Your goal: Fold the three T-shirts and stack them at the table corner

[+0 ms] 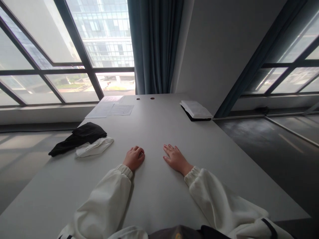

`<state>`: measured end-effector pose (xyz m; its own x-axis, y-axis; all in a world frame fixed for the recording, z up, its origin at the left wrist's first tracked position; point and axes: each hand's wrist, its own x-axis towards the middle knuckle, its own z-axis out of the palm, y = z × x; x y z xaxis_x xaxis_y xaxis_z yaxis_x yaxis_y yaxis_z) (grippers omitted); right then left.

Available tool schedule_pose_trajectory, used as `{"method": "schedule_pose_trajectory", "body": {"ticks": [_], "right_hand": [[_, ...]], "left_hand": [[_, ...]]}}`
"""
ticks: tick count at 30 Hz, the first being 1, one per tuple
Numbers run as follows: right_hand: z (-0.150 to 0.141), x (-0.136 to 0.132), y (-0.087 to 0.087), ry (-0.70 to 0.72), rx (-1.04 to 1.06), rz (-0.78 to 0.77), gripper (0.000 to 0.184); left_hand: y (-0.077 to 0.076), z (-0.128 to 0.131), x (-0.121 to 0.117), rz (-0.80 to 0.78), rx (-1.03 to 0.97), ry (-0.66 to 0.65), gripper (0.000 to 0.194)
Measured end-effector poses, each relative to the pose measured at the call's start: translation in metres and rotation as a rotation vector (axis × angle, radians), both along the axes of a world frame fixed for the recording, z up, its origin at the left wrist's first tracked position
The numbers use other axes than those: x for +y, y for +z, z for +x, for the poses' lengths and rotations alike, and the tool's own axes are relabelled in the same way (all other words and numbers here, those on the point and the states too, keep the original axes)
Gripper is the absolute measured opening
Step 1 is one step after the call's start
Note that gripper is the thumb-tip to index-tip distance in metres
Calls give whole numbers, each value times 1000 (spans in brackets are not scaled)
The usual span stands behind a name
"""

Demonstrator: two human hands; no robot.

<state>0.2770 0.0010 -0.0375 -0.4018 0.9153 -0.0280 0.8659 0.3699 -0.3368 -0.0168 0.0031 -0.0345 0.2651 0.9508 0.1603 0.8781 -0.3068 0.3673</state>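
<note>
White cloth (94,148), crumpled: is being borne by the pale table (152,199) at its left side, and is being touched along its far edge by a dark cloth (81,136), also rumpled. Left hand (134,158): is being rested on the tabletop to the right of the white cloth, well apart from it, its fingers being drawn inward in a loose curl. Right hand (175,160): is being laid palm down on the tabletop, fingers extended and somewhat parted. Both wrists are being circled by the gathered cuffs of white sleeves (107,196). White packet (195,109), flat: is being supported by a black flat item (190,116) near the far right edge. Paper sheets (121,110): are being displayed at the far left, faint print showing. Two round fittings (138,99): are being held in the far end of the tabletop. Blue curtain (156,46): is being hung beyond, flanked at left by dark-framed windows (107,33).
</note>
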Motion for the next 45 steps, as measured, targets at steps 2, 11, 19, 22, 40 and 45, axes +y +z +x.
{"method": "schedule_pose_trajectory", "body": {"ticks": [2,11,19,22,40,45], "right_hand": [[2,1,1,10,29,1,64],[1,-1,3,16,13,2,61],[3,-2,5,1,80,93,50],[4,-1,5,-4,173,139,36],[8,2,1,96,452,126,17],[8,3,0,104,448,128,18]], "left_hand": [[0,-1,0,-13,-5,-4,19],[0,-2,-1,-46,-19,-24,20],[4,-3,-4,-60,-13,-32,22],[3,0,-4,-56,-13,-35,22],[5,-172,39,166,27,995,64],[9,-174,50,92,91,1021,59]]}}
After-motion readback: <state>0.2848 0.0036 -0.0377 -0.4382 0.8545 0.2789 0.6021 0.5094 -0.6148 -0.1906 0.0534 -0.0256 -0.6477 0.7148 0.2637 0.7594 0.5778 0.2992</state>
